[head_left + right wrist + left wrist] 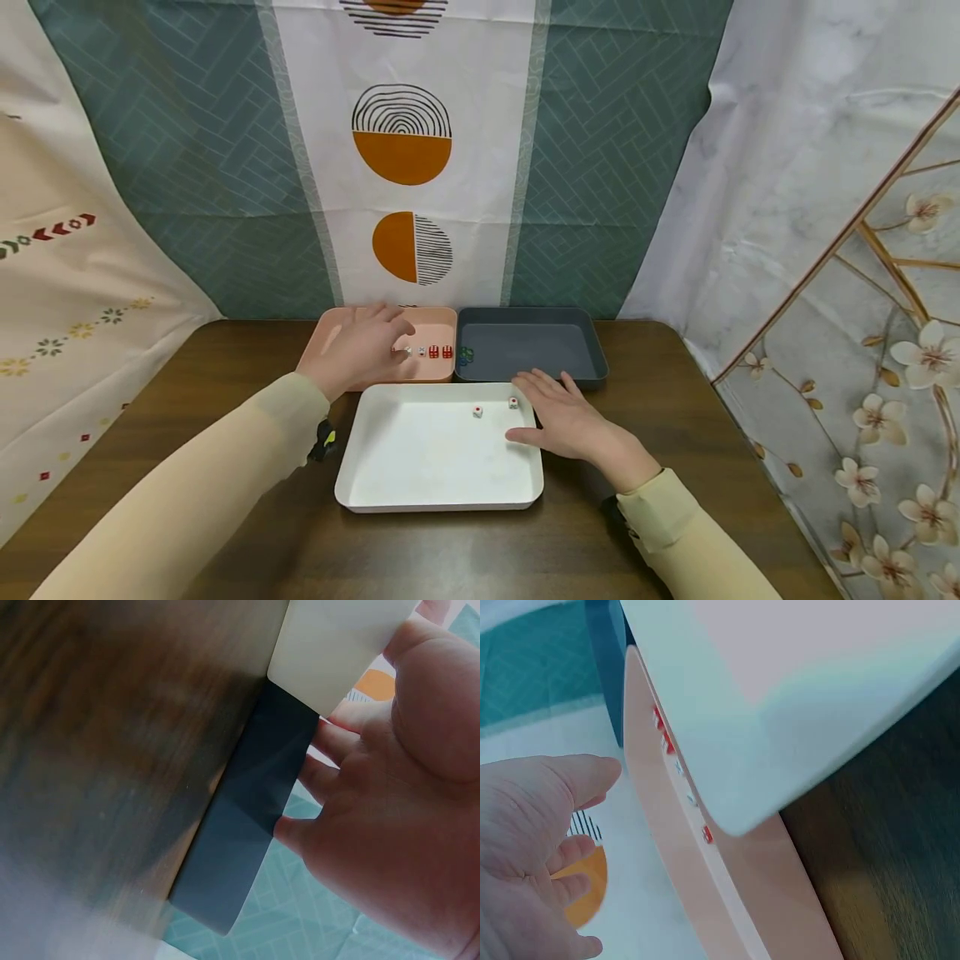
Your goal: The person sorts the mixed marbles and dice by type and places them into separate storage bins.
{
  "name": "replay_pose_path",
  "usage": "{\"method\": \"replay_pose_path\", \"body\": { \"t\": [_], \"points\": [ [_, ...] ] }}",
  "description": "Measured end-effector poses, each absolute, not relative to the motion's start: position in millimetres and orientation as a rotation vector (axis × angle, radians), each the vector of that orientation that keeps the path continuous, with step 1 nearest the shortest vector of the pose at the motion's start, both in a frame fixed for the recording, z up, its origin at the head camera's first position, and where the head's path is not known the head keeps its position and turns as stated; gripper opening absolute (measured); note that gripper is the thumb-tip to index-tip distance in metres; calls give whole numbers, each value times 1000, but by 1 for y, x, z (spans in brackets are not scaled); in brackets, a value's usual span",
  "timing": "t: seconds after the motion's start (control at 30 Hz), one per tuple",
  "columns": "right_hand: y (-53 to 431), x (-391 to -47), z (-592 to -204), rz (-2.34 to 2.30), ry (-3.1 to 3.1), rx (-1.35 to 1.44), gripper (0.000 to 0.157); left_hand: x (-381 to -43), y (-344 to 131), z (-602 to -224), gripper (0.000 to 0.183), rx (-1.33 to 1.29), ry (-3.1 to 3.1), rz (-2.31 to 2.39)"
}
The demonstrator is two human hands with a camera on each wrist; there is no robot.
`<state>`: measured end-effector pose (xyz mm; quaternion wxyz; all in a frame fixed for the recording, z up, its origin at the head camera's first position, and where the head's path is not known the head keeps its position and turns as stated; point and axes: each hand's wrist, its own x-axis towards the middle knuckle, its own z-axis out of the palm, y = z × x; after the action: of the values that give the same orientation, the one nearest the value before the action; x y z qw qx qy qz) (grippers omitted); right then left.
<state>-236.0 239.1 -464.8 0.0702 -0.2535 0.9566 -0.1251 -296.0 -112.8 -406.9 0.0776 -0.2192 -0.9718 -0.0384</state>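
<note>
My left hand (362, 346) hovers over the pink tray (318, 354), fingers spread and loosely bent, nothing showing between thumb and fingertips. A row of red dice (440, 352) and white dice (422, 352) lies in that tray, partly behind the fingers; the left wrist view shows them along its inner side. Over the right rim of the white tray (420, 500) is my right hand (564, 417), fingers extended, thumb pointing left. Two white dice lie in the white tray: one die (477, 412) right of the middle, another die (513, 402) close to the right fingertips.
Beside the pink tray stands a dark grey tray (532, 333), with small green and blue dice (466, 356) in its left front corner. All three trays sit on a dark wooden table (637, 375). Patterned cloth (592, 167) hangs behind and at both sides.
</note>
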Motion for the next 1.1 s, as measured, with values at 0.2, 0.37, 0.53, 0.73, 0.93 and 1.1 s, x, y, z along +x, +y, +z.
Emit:
{"method": "replay_pose_path", "body": {
  "t": [0.2,0.37,0.53,0.73,0.93,1.1],
  "points": [
    [239,-236,-466,-374,2881,-753,93,-295,-103,-406,37,-676,-2912,-78],
    [239,-237,-467,-389,2880,-761,93,-292,-100,-406,42,-669,-2934,-83],
    [239,-237,-468,-395,2881,-770,92,-287,-98,-407,46,-664,-2948,-85],
    [239,-237,-467,-396,2885,-785,93,-280,-95,-408,52,-668,-2947,-106],
    [239,-237,-467,-381,2880,-781,93,-273,-90,-413,53,-686,-2933,-129],
    [239,-237,-467,-387,2882,-781,93,-266,-87,-415,52,-731,-2910,-133]
  ]
}}
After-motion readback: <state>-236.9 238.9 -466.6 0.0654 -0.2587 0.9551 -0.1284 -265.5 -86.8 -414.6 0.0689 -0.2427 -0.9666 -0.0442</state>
